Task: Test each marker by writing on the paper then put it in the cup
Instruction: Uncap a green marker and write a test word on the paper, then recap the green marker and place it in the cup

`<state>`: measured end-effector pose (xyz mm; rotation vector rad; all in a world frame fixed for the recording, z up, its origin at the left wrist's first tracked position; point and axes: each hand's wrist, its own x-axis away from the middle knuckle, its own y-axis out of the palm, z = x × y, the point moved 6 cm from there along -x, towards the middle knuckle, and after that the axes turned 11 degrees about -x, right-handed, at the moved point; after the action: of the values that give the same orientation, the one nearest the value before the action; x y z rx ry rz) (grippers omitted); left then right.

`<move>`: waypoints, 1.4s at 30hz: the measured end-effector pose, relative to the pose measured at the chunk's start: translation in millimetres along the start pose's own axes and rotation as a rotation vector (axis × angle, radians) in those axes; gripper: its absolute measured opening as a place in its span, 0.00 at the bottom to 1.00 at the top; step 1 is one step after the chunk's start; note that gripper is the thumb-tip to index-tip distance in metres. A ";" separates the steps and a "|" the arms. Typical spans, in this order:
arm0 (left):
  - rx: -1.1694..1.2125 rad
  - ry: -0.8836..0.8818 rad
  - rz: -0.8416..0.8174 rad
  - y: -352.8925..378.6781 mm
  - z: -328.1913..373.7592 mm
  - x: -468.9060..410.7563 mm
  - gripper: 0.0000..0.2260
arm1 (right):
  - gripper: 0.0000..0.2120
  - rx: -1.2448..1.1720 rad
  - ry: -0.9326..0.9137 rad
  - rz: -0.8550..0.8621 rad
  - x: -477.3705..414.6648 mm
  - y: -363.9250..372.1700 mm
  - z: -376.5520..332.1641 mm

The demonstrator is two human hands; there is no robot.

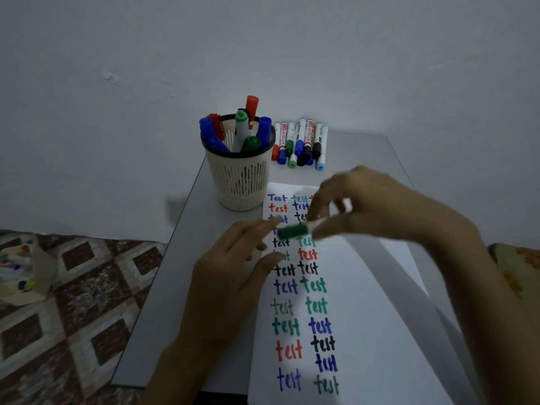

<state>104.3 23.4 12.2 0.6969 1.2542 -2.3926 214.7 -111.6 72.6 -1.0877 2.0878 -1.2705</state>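
My right hand (374, 206) holds a green-capped marker (293, 230) by its white barrel, lying level above the paper (365, 287). My left hand (233, 264) hovers just left of the cap with relaxed fingers, its fingertips at or near the cap; the blur hides whether they touch. The paper carries two columns of "test" in blue, red, black and green. A cream slotted cup (239, 176) stands beyond the paper's top left corner and holds several markers. A row of several capped markers (301, 144) lies right of the cup.
The small grey table (175, 273) ends at the white wall behind the cup. Left of the table lies a patterned floor with a crumpled stained paper (20, 267). A loose white sheet (409, 287) overlaps the paper on the right.
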 end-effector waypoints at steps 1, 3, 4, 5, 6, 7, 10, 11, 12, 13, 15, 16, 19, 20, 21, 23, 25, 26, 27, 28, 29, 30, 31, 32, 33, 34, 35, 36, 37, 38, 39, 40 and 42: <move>-0.015 -0.056 -0.029 1.0 -5.8 0.5 0.20 | 0.11 -0.001 0.004 0.070 0.0 -15.8 6.0; -0.040 -0.155 -0.098 5.0 -16.3 3.0 0.26 | 0.11 -0.111 -0.018 0.324 2.0 -55.5 16.9; -0.053 -0.166 -0.134 7.9 -18.7 4.6 0.28 | 0.11 -0.204 -0.064 0.487 3.7 -75.1 18.8; -0.062 -0.159 -0.172 11.0 -19.2 5.9 0.30 | 0.12 -0.303 -0.133 0.639 4.2 -90.9 17.0; -0.062 -0.150 -0.212 14.0 -18.8 7.0 0.32 | 0.15 -0.388 -0.209 0.759 2.4 -101.6 12.8; -0.058 -0.150 -0.251 16.6 -18.8 7.7 0.34 | 0.20 -0.470 -0.276 0.839 -3.3 -108.2 8.0; -0.066 -0.146 -0.332 21.6 -19.6 9.4 0.38 | 0.32 -0.650 -0.407 0.901 -36.1 -112.9 -8.7; -0.073 -0.136 -0.351 22.8 -19.5 9.6 0.38 | 0.32 -0.660 -0.423 0.886 -49.1 -111.2 -14.5; -0.079 -0.125 -0.363 23.5 -18.8 9.5 0.38 | 0.32 -0.649 -0.431 0.868 -61.4 -108.3 -20.9; -0.081 -0.117 -0.369 23.9 -18.5 9.4 0.38 | 0.32 -0.621 -0.437 0.852 -72.3 -104.5 -26.9; -0.084 -0.115 -0.372 23.8 -18.3 9.5 0.37 | 0.29 -0.534 -0.447 0.825 -89.6 -96.0 -38.0; -0.084 -0.115 -0.372 23.7 -18.4 9.6 0.37 | 0.27 -0.493 -0.454 0.809 -95.5 -91.9 -43.0; -0.077 -0.109 -0.366 24.2 -20.0 9.9 0.36 | 0.23 -0.451 -0.453 0.670 -110.2 -78.5 -49.5; -0.075 -0.105 -0.362 24.4 -20.7 9.8 0.35 | 0.21 -0.440 -0.428 0.607 -114.2 -73.5 -49.8; -0.073 -0.102 -0.358 24.6 -21.3 9.7 0.35 | 0.18 -0.420 -0.399 0.561 -117.3 -69.1 -49.2; -0.069 -0.089 -0.348 24.7 -21.2 9.5 0.33 | 0.10 -0.351 -0.327 0.531 -121.3 -63.5 -45.7; -0.058 -0.068 -0.323 23.5 -19.9 8.9 0.30 | 0.14 -0.282 -0.249 0.539 -123.9 -58.0 -41.0; -0.051 -0.065 -0.315 22.9 -19.4 9.1 0.29 | 0.18 -0.270 -0.222 0.538 -125.3 -54.4 -38.1; -0.047 -0.067 -0.310 22.5 -19.1 8.9 0.28 | 0.21 -0.263 -0.206 0.543 -125.7 -51.9 -36.4; -0.045 -0.068 -0.306 22.2 -18.8 9.1 0.27 | 0.22 -0.272 -0.208 0.554 -124.5 -50.7 -36.2; -0.043 -0.068 -0.305 22.0 -18.8 9.2 0.27 | 0.22 -0.316 -0.229 0.577 -121.8 -52.1 -36.2; -0.041 -0.067 -0.305 22.0 -18.6 9.2 0.27 | 0.20 -0.393 -0.262 0.616 -117.9 -57.0 -34.6; -0.039 -0.066 -0.305 21.9 -18.4 9.2 0.27 | 0.17 -0.481 -0.295 0.678 -111.6 -64.8 -30.6; -0.038 -0.063 -0.304 21.7 -18.2 9.0 0.27 | 0.14 -0.568 -0.314 0.755 -104.3 -73.9 -23.1; -0.038 -0.058 -0.299 21.5 -18.0 8.8 0.27 | 0.11 -0.632 -0.291 0.834 -99.0 -81.2 -8.6; -0.036 -0.055 -0.294 21.1 -17.7 8.6 0.26 | 0.09 -0.654 -0.216 0.900 -95.4 -85.3 11.8; -0.034 -0.056 -0.289 20.9 -18.0 8.4 0.26 | 0.08 -0.628 -0.090 0.938 -93.4 -85.1 34.6; -0.031 -0.058 -0.285 20.9 -18.4 8.4 0.26 | 0.08 -0.549 0.078 0.920 -93.7 -80.6 58.8; -0.031 -0.061 -0.282 21.0 -18.9 8.4 0.26 | 0.09 -0.427 0.265 0.825 -95.3 -70.7 84.6; -0.033 -0.064 -0.283 21.3 -19.5 8.5 0.26 | 0.12 -0.310 0.423 0.674 -95.9 -54.8 106.0; -0.036 -0.067 -0.286 21.7 -19.9 8.6 0.25 | 0.16 -0.221 0.521 0.529 -94.2 -36.6 121.0; -0.038 -0.069 -0.289 22.1 -20.3 8.4 0.25 | 0.19 -0.170 0.560 0.443 -91.0 -20.8 129.5; -0.038 -0.073 -0.293 22.9 -21.1 8.0 0.25 | 0.23 -0.153 0.563 0.460 -83.9 -2.6 136.7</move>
<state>114.9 27.8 -17.8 0.4337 1.4535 -2.5888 362.3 -114.9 10.0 -0.2635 2.6750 -1.2876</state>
